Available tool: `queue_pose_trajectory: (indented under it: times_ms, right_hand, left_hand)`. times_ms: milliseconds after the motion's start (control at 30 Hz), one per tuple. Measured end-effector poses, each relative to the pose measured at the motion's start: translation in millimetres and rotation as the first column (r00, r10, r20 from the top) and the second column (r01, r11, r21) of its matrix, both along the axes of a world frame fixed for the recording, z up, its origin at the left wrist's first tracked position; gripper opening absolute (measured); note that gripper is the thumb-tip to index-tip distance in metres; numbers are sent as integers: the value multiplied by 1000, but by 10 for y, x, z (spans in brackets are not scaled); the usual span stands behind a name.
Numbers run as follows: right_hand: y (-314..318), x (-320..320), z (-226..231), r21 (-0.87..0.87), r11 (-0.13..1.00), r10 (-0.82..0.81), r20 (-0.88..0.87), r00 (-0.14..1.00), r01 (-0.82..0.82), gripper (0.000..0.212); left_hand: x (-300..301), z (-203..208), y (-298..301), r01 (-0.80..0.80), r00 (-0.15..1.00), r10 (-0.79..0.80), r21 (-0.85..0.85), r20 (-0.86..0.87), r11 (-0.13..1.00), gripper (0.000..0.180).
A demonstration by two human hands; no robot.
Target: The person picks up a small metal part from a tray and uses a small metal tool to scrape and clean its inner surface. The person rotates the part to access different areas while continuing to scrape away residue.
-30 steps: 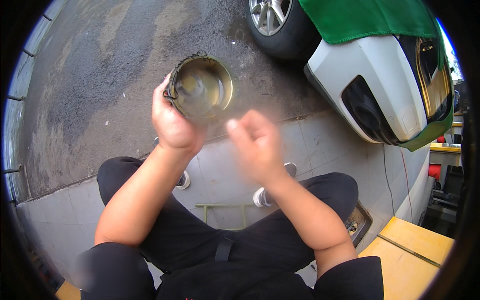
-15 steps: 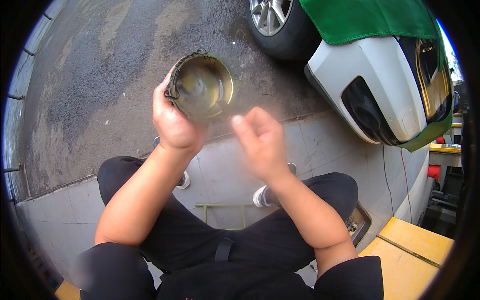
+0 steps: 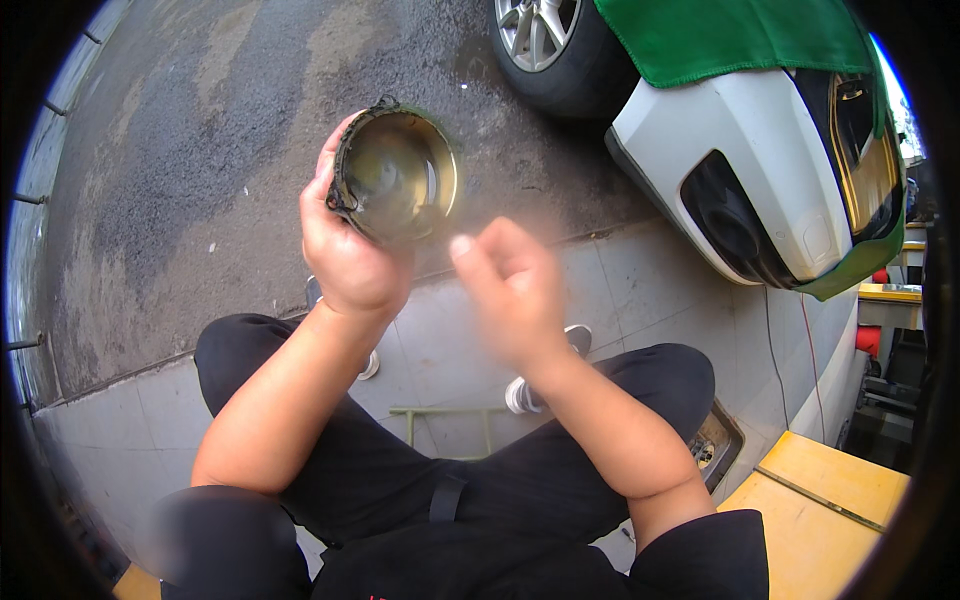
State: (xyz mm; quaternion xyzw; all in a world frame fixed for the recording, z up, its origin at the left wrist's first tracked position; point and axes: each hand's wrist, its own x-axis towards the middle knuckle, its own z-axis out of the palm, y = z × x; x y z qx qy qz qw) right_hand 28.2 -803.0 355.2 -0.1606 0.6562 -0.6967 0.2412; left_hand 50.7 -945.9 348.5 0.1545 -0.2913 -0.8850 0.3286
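While the left hand [image 3: 350,255] grips the round lamp housing [image 3: 395,178] at 11 o'clock | right hand [image 3: 515,290] blurred, empty, loosely curled | step: inspecting, judged | next: steady hold.

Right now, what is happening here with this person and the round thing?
A person sits over a paved kerb and holds up a round, bowl-shaped lamp part in the left hand. The right hand is beside it, blurred, empty as far as can be seen, and not touching it. A white car with a green cloth on it stands ahead on the asphalt.
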Motion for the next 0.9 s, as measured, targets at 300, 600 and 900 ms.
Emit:
queue_pose_trajectory:
  times_ms: [300,600,900]
  right_hand:
    - [-8,-13,-34,7,1000,-25,42,999,25,27]
    - [-12,-43,-56,2,999,-46,97,994,46,27]
    - [-19,-22,-51,-14,999,-38,130,991,40,28]
  left_hand:
    - [-43,9,31,-57,998,57,-37,2,998,47]
    - [-41,40,57,-70,997,69,-49,-16,996,46]
    - [-21,-31,8,-36,999,31,-122,-44,992,54]
